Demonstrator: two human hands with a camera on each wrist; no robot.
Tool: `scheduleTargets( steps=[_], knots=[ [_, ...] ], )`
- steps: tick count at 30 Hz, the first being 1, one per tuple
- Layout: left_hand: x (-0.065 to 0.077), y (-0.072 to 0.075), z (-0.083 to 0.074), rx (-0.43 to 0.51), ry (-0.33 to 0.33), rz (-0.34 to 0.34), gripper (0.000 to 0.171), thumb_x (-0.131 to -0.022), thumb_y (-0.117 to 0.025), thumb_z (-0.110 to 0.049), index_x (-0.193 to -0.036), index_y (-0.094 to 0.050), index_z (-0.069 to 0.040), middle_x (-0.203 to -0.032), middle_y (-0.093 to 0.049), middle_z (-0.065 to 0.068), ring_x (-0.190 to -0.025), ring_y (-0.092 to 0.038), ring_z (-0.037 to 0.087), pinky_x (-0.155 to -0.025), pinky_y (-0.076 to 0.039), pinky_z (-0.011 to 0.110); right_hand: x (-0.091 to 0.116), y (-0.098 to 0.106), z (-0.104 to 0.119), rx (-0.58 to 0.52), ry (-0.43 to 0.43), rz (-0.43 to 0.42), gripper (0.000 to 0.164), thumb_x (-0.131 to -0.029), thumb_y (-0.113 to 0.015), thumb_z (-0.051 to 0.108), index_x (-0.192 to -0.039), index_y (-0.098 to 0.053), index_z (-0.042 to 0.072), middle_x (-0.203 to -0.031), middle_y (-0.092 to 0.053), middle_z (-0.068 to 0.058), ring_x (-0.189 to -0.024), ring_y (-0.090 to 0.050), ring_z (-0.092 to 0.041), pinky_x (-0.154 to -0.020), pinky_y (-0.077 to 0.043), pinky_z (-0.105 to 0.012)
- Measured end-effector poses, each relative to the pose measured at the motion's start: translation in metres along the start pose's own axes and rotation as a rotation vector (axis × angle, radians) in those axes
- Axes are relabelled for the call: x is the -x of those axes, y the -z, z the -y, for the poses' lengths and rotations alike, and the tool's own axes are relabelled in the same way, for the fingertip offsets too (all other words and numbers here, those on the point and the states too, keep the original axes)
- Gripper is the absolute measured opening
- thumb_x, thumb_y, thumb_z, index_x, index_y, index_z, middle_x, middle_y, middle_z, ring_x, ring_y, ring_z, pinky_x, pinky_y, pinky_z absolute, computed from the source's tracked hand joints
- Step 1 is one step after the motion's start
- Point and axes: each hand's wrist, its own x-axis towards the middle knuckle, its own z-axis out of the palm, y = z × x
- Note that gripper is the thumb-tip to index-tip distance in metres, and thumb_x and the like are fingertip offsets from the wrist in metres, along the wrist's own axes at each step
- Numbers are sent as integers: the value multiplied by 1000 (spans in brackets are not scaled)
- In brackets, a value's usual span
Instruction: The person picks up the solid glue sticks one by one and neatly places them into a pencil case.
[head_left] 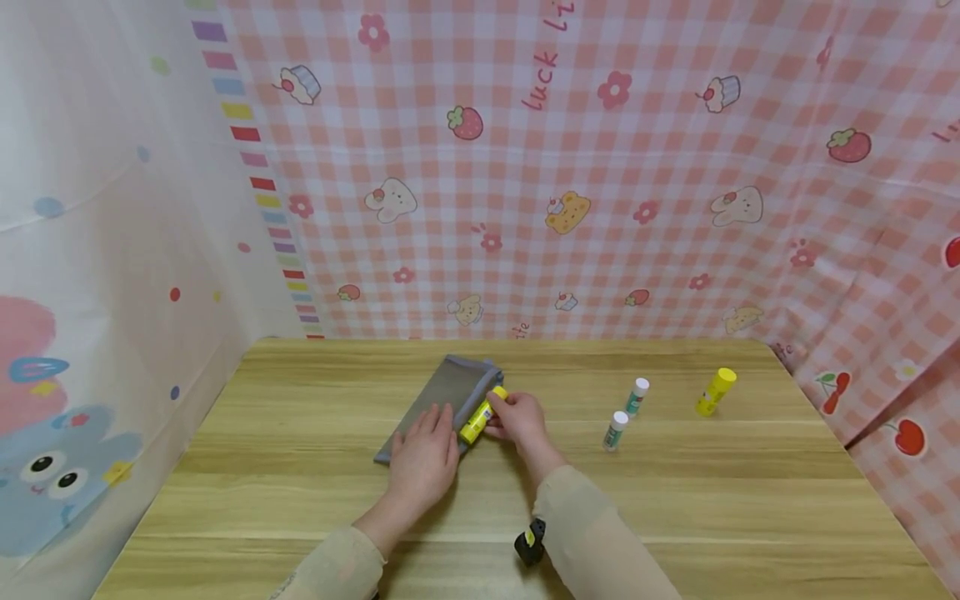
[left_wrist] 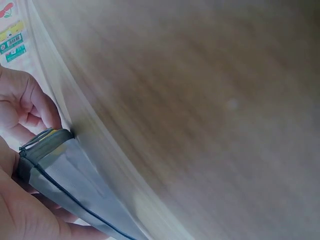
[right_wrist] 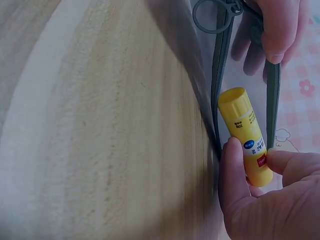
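Note:
A grey mesh zip pouch (head_left: 442,392) lies slanted on the wooden table, its zipped side towards the right. My left hand (head_left: 426,460) lies over its near part; in the right wrist view the left thumb grips the zipper edge (right_wrist: 273,100), with fingers showing through the mesh. Between thumb and fingers, my right hand (head_left: 522,423) pinches a yellow glue stick (head_left: 476,422) at the pouch's mouth. The glue stick (right_wrist: 245,135) stands between the two zipper edges, its other end towards the opening. A ring zipper pull (right_wrist: 213,17) hangs at the pouch's end.
Two small white-capped glue sticks with green labels, one nearer (head_left: 616,432) and one farther (head_left: 637,397), stand right of my right hand. Farther right stands a larger yellow glue stick (head_left: 716,392). A pink checked curtain (head_left: 525,167) hangs behind the table (head_left: 300,492).

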Motion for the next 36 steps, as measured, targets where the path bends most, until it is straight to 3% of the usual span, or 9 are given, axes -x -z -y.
scheduleTargets(
  steps=[15, 24, 30, 36],
  knots=[
    [0, -2, 0, -2, -9, -17, 44, -102, -48, -23, -140, -53, -2, -142, -52, 21, -129, -49, 40, -96, -36, 72, -2, -3, 8, 126, -40, -16, 35, -96, -64, 13, -116, -52, -15, -76, -58, -10, -58, -61, -13, -63, -59, -27],
    [0, -1, 0, 0, -13, -19, 44, -102, -48, -23, -140, -53, -2, -141, -52, 21, -129, -49, 40, -96, -37, 72, -5, -5, 9, 195, -30, -27, 29, -95, -65, 13, -107, -54, -11, -76, -59, -11, -55, -61, -12, -59, -58, -25],
    [1, -1, 0, 6, -12, -22, 44, -101, -49, -22, -140, -54, -2, -141, -53, 21, -128, -50, 40, -96, -37, 72, -7, -5, 7, 167, -25, -17, 31, -95, -65, 13, -107, -55, -13, -72, -63, -13, -52, -62, -12, -56, -57, -25],
    [1, -1, 1, 17, -15, -34, 43, -101, -49, -21, -140, -54, -3, -141, -53, 21, -129, -49, 39, -96, -36, 72, -4, -2, 6, 96, -40, 27, 33, -97, -61, 11, -114, -53, -17, -84, -68, -22, -60, -65, -16, -62, -59, -28]
  ],
)
